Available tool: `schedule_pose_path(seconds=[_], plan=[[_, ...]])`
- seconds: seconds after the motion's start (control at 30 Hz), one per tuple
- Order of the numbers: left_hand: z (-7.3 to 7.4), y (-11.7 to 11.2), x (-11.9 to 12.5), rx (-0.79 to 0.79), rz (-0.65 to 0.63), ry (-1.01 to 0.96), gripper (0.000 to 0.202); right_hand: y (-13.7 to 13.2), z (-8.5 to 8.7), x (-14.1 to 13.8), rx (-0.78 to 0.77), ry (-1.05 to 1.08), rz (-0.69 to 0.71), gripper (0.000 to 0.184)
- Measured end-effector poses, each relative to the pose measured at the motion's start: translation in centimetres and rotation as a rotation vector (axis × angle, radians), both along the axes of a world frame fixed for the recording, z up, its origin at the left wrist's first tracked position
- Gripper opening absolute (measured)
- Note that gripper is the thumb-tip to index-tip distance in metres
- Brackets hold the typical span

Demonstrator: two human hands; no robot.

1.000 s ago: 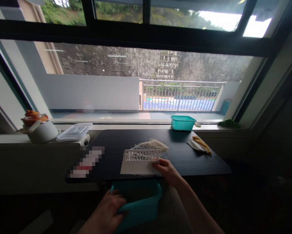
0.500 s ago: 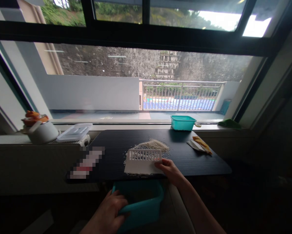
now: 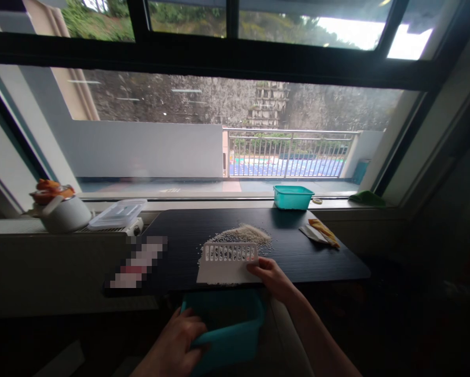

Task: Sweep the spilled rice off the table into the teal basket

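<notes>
Head: my right hand [image 3: 273, 279] pinches a flat white slotted plastic scraper [image 3: 219, 272], left hand [image 3: 182, 335] curls round a rectangular teal plastic tub's [image 3: 232, 341] rim below; tub slipping could spill small pale grains [image 3: 255, 234].

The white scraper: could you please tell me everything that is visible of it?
The scraper is a thin white panel, seemingly plastic, with a row of narrow slots along its far edge; pale grains and dark table show through. The right hand grips its right side. It is at the table's near edge, nearer than the main heap; its exact tilt is unclear.
</notes>
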State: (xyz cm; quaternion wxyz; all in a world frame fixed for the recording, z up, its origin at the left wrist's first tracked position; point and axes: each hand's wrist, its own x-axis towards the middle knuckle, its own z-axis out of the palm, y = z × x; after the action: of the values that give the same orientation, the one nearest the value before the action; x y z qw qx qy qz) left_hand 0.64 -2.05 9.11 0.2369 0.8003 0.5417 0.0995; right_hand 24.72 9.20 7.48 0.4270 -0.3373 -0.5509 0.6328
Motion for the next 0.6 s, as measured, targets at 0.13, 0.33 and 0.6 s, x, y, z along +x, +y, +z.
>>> schedule_pose_path(seconds=[0.13,0.33,0.6], plan=[[-0.2,-0.1,-0.1,0.005,0.006,-0.01,0.012,-0.3,0.3,-0.4,-0.006,0.018,0.049,0.034],[-0.2,0.1,-0.1,0.02,-0.005,0.008,0.014,-0.5,0.9,0.5,0.003,0.02,0.02,0.034],[-0.6,0.0,-0.1,-0.004,0.002,0.007,0.011,-0.4,-0.1,1.3,-0.023,0.031,0.023,0.038]])
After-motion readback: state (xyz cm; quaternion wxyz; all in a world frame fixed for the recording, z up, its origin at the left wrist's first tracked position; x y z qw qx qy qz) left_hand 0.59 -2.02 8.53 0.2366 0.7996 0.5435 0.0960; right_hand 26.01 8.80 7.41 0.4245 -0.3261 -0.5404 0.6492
